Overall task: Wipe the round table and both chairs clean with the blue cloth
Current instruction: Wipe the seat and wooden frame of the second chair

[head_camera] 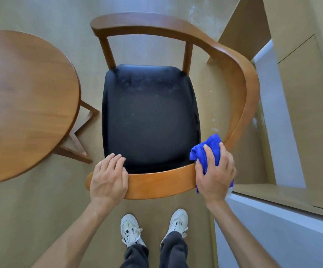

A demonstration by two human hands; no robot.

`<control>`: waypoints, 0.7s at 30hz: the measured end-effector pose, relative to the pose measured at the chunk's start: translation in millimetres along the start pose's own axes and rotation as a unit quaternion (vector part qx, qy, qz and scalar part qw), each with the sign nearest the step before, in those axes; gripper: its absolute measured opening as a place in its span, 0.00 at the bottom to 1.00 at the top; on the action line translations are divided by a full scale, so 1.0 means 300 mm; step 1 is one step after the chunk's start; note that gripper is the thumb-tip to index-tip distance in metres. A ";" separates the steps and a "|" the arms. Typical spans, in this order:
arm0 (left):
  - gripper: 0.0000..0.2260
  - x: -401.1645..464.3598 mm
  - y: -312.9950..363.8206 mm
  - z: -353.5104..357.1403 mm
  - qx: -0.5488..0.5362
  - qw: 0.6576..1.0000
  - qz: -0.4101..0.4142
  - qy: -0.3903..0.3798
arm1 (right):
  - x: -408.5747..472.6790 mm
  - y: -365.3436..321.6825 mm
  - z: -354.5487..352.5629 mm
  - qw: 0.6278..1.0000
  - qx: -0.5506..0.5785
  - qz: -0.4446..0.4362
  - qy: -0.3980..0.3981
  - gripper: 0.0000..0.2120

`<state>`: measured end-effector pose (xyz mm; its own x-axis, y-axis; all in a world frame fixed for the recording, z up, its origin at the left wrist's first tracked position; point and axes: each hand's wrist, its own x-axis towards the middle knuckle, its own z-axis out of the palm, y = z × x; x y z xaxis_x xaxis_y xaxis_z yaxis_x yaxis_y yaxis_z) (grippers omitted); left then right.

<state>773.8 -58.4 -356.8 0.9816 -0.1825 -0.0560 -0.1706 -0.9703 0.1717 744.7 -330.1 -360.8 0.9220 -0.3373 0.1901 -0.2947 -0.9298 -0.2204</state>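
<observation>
A wooden chair (176, 26) with a curved rail and a black padded seat (149, 117) stands right below me. My left hand (108, 176) grips the near end of the rail, fingers curled over its top edge. My right hand (215, 175) holds the bunched blue cloth (210, 147) against the rail where it bends round the right side, fingers wrapped over cloth and wood. The round wooden table (25, 105) stands to the left of the chair, its top bare. Only one chair is in view.
The table's legs (79, 144) splay toward the chair's left side. A pale wall ledge (276, 117) and wooden panels close off the right. My white shoes (131, 229) stand on the tan floor just behind the chair.
</observation>
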 end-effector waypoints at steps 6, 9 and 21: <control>0.19 0.006 0.005 -0.008 -0.004 1.000 0.007 -0.008 | -0.274 -0.457 0.036 0.996 0.061 -0.052 -0.038 0.18; 0.20 0.003 0.001 0.007 -0.010 1.000 0.007 0.005 | -0.258 -0.466 0.026 0.992 0.061 -0.098 -0.041 0.16; 0.27 0.057 0.042 0.004 0.028 0.996 0.025 -0.079 | 0.111 0.163 -0.065 0.995 -0.008 -0.075 -0.057 0.21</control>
<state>788.3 -73.9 -356.8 0.9470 -0.2487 -0.2031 -0.2275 -0.9661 0.1223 756.0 -389.8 -346.6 0.9783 -0.1758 0.1094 -0.1540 -0.9709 -0.1831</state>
